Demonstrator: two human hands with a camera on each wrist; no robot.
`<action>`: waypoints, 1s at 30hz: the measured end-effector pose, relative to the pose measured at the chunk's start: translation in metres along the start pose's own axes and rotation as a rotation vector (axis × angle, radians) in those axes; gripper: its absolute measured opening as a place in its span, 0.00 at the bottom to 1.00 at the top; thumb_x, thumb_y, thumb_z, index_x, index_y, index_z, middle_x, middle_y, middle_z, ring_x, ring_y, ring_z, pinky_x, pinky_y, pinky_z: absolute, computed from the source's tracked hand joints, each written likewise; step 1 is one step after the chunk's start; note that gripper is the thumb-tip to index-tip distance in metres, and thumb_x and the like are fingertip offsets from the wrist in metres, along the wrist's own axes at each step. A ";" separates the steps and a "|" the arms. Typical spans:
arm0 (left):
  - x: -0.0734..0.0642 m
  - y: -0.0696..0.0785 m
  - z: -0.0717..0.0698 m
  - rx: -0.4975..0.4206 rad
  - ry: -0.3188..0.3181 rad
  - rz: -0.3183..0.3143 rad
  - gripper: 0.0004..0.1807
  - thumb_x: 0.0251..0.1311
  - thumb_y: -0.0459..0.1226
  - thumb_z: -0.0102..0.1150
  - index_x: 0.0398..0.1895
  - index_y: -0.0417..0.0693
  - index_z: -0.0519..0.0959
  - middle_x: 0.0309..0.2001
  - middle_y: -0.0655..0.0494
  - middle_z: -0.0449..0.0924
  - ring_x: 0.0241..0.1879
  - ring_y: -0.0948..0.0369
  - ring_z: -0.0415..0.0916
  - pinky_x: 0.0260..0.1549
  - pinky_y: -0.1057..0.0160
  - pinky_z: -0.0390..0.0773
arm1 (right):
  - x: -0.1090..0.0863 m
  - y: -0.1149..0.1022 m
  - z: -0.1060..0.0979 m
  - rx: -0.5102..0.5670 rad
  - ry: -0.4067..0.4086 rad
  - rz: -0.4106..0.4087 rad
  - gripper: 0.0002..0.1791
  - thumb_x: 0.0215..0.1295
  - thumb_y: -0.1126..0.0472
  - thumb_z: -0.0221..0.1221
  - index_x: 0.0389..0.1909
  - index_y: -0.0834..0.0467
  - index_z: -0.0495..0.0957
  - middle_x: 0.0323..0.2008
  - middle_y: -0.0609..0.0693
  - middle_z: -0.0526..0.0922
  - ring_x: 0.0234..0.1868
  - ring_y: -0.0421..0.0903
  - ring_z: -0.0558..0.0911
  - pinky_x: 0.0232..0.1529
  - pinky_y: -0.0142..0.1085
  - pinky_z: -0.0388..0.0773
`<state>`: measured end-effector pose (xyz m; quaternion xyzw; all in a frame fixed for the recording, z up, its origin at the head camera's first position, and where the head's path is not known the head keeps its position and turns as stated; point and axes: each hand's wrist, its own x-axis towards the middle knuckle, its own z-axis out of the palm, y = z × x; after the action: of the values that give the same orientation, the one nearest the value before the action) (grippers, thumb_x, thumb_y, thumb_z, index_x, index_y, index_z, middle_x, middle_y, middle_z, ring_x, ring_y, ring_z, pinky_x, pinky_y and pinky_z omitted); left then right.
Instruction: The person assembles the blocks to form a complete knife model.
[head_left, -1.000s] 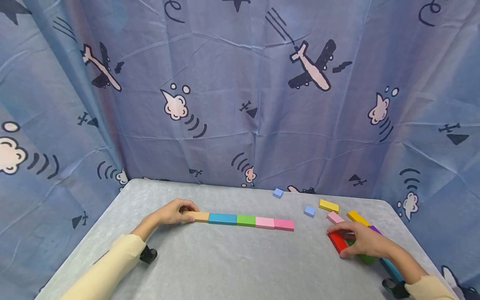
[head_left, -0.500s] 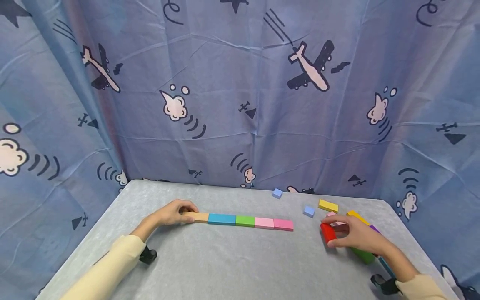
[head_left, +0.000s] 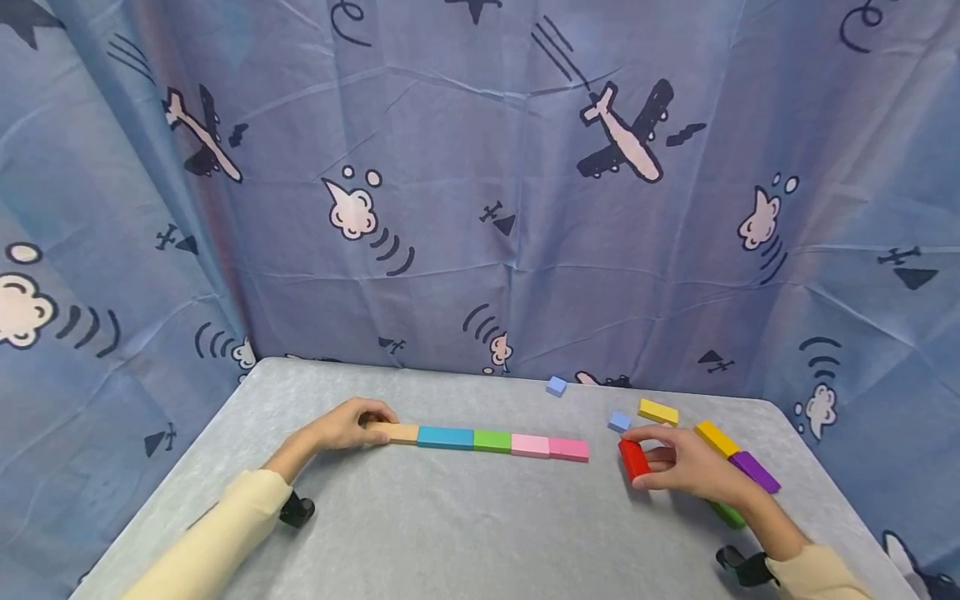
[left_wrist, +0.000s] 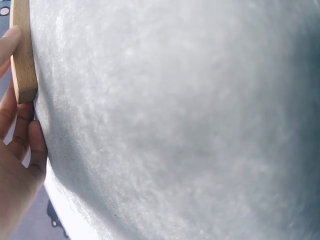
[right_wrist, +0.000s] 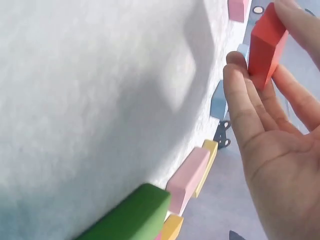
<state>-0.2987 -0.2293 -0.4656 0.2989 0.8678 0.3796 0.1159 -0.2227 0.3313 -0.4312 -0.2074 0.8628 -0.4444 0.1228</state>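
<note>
A row of blocks lies end to end across the table: a plain wooden block (head_left: 403,434), a blue block (head_left: 446,438), a green block (head_left: 492,442), a light pink block (head_left: 530,446) and a darker pink block (head_left: 568,450). At the row's left end my left hand (head_left: 348,423) holds the wooden block between thumb and fingers. To the right of the row, my right hand (head_left: 697,467) pinches a red block (head_left: 633,461) between thumb and fingers. In the right wrist view that red block (right_wrist: 267,47) is lifted off the table and tilted.
Small light blue blocks (head_left: 556,387) sit toward the back. Yellow (head_left: 658,412), orange-yellow (head_left: 717,438), purple (head_left: 754,472) and green (head_left: 726,513) blocks lie around my right hand, some partly hidden. A light pink block (right_wrist: 189,177) shows in the right wrist view. A patterned curtain (head_left: 450,208) hangs behind the table.
My right hand has lifted the red block from among the loose blocks and carried it left toward the row, uncovering the purple block. The left hand stays still on the wooden block.
</note>
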 end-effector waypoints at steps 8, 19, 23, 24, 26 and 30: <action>-0.001 0.000 -0.002 -0.018 0.000 0.001 0.12 0.65 0.35 0.69 0.50 0.43 0.84 0.45 0.56 0.83 0.42 0.56 0.76 0.45 0.57 0.74 | 0.002 -0.006 0.007 0.065 -0.065 -0.019 0.37 0.60 0.63 0.73 0.68 0.66 0.70 0.63 0.71 0.71 0.53 0.65 0.79 0.46 0.37 0.81; -0.004 0.001 -0.003 -0.012 0.003 0.018 0.13 0.65 0.34 0.69 0.51 0.41 0.84 0.44 0.55 0.83 0.41 0.56 0.76 0.43 0.58 0.74 | 0.013 -0.011 0.026 -0.031 -0.112 -0.136 0.35 0.58 0.71 0.68 0.68 0.59 0.71 0.63 0.60 0.73 0.56 0.63 0.75 0.50 0.44 0.79; -0.003 0.001 -0.001 -0.005 0.001 0.037 0.13 0.65 0.34 0.68 0.50 0.40 0.84 0.44 0.54 0.83 0.41 0.56 0.76 0.43 0.57 0.74 | 0.020 -0.015 0.032 -0.049 -0.113 -0.133 0.34 0.58 0.73 0.67 0.67 0.55 0.73 0.64 0.60 0.73 0.57 0.64 0.74 0.49 0.41 0.79; -0.003 0.001 -0.001 -0.002 0.000 0.037 0.13 0.65 0.34 0.68 0.50 0.40 0.84 0.44 0.54 0.83 0.41 0.56 0.76 0.43 0.57 0.75 | 0.021 -0.017 0.033 -0.046 -0.116 -0.124 0.33 0.59 0.73 0.66 0.66 0.55 0.74 0.64 0.59 0.73 0.57 0.64 0.74 0.49 0.42 0.78; -0.002 0.001 0.000 0.000 -0.002 0.030 0.13 0.65 0.34 0.68 0.51 0.41 0.84 0.44 0.55 0.83 0.41 0.57 0.76 0.43 0.58 0.74 | 0.024 -0.019 0.035 -0.048 -0.118 -0.112 0.31 0.62 0.72 0.65 0.66 0.54 0.75 0.64 0.58 0.73 0.58 0.63 0.74 0.51 0.44 0.78; -0.001 0.001 0.000 0.002 -0.005 0.022 0.13 0.65 0.35 0.69 0.51 0.42 0.84 0.45 0.56 0.83 0.41 0.58 0.76 0.43 0.58 0.74 | 0.032 -0.025 0.040 -0.046 -0.127 -0.101 0.27 0.68 0.68 0.64 0.67 0.54 0.74 0.64 0.57 0.74 0.57 0.60 0.75 0.54 0.47 0.76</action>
<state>-0.2976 -0.2288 -0.4649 0.3097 0.8645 0.3791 0.1138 -0.2292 0.2743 -0.4345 -0.2812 0.8516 -0.4161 0.1501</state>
